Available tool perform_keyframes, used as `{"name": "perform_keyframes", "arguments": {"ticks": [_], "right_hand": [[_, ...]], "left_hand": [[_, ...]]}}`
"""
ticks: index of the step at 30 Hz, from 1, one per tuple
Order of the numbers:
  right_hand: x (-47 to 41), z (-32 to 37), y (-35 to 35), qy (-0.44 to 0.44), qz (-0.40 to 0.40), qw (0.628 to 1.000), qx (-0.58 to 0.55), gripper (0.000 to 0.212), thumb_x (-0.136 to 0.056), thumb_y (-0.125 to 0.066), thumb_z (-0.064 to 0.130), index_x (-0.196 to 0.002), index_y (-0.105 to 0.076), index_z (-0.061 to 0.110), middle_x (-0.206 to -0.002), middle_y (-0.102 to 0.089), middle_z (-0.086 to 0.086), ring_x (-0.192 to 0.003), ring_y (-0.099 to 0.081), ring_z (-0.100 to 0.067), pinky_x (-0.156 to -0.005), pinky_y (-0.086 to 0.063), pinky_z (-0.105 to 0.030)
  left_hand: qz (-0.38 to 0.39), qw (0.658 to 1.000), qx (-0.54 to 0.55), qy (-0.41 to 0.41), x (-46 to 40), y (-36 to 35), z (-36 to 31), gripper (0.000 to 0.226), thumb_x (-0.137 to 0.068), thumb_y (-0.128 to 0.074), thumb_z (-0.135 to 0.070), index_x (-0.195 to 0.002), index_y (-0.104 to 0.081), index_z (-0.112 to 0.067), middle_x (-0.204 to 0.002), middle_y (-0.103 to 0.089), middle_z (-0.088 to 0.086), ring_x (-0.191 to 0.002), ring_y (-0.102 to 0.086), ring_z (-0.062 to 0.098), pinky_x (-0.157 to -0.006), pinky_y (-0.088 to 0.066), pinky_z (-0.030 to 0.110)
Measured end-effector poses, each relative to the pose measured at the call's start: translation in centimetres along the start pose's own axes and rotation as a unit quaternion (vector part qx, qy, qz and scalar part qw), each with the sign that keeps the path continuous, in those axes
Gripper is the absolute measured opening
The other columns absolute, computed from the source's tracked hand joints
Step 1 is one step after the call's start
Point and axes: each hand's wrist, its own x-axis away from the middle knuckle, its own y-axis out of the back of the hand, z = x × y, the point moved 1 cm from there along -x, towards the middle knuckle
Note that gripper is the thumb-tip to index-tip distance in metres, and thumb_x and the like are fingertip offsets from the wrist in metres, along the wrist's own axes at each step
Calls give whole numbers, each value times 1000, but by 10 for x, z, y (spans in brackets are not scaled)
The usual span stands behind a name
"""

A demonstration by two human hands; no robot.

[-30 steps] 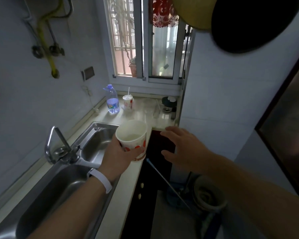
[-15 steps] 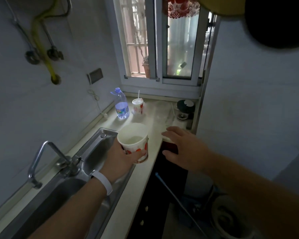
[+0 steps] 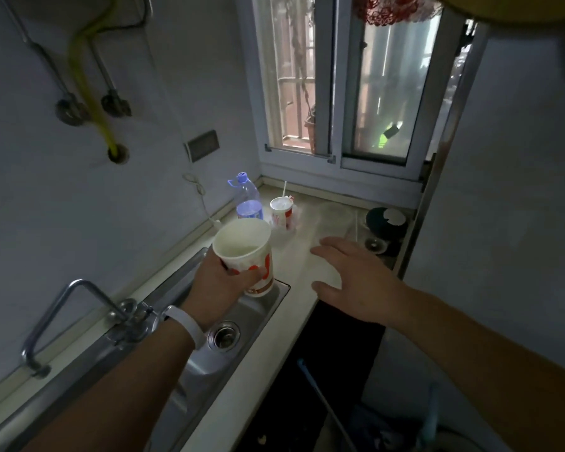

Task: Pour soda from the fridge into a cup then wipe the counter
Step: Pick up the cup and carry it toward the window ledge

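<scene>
left hand (image 3: 224, 285): grips a white paper cup (image 3: 247, 252) with red print, held tilted above the far end of the sink (image 3: 242, 324); a white band (image 3: 185, 324) circles the wrist.
cup contents: a little pale liquid at the bottom.
right hand (image 3: 356, 282): fingers spread and straight, holding nothing, above the tabletop (image 3: 310, 236).
tabletop, far end: a clear water bottle (image 3: 247, 199) with a blue cap, and just beside it a lidded cup with a straw (image 3: 282, 210).
faucet (image 3: 72, 314): stands at the sink's left edge.
window (image 3: 349, 83): behind the tabletop.
</scene>
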Motion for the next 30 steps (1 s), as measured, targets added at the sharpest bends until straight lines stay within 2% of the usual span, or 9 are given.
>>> {"name": "perform_keyframes", "arguments": {"ticks": [2,8,13,17,20,22,24,26,30], "right_hand": [[-15,-4,-2,7,0,1000,0,64,-87,-59,50,-144,-39,28,-152,-33,3,-135,-34,-20,-110,-32,-43],[-62,-10,-14,19,16,1000,11,63,-88,-59,47,-145,-38,29,-153,-30,5,-137,-31,-19,-108,-29,-37],[-112,-19,-26,22,21,999,31,63,-83,-55,51,-141,-43,28,-150,-36,3,-134,-37,-22,-106,-36,-41],[-158,-29,-41,21,34,998,53,62,-83,-55,51,-139,-44,27,-147,-40,3,-130,-41,-22,-102,-35,-37],[-193,-38,-55,21,49,996,71,62,-87,-57,49,-142,-40,27,-150,-37,5,-133,-37,-20,-103,-33,-34],[-213,-44,-66,9,73,994,79,63,-89,-54,50,-145,-34,30,-153,-31,7,-136,-31,-17,-105,-29,-32],[-231,-51,-76,0,91,992,84,64,-90,-53,51,-146,-30,31,-155,-27,8,-138,-27,-16,-107,-27,-33],[-246,-58,-85,-5,96,991,91,64,-90,-53,51,-146,-29,31,-155,-27,7,-138,-27,-17,-107,-28,-35],[-266,-72,-100,-5,101,990,100,64,-88,-57,49,-144,-36,25,-152,-35,1,-135,-35,-22,-104,-33,-36]], "left_hand": [[2,1000,2,6,-11,-1,5,80,-58,-85,-32,-131,-55,-18,-119,-68,0,-109,-65,14,-86,-56,28],[1,1000,-2,23,-50,4,33,80,-59,-86,-33,-132,-54,-19,-120,-68,2,-110,-65,18,-90,-56,39],[1,999,1,37,-97,9,63,82,-57,-85,-33,-130,-54,-13,-117,-69,7,-109,-65,21,-87,-57,33],[5,999,10,47,-139,9,86,70,-60,-83,-13,-124,-56,-9,-108,-70,4,-92,-67,1,-71,-52,14],[8,999,-1,47,-173,7,106,60,-61,-88,-3,-110,-59,-20,-98,-69,-2,-81,-64,-10,-66,-49,8],[5,999,0,48,-194,5,124,58,-59,-87,-9,-103,-58,-30,-95,-68,-10,-80,-63,-12,-68,-48,7],[-4,998,8,66,-212,3,141,60,-52,-87,-25,-105,-59,-33,-96,-70,-13,-84,-64,-9,-74,-52,12],[0,996,23,86,-230,1,162,75,-47,-86,-37,-116,-60,-28,-104,-71,-9,-94,-67,2,-82,-56,24],[3,995,12,103,-258,-8,197,80,-51,-87,-37,-124,-58,-25,-111,-70,-6,-101,-67,11,-80,-56,25]]}}
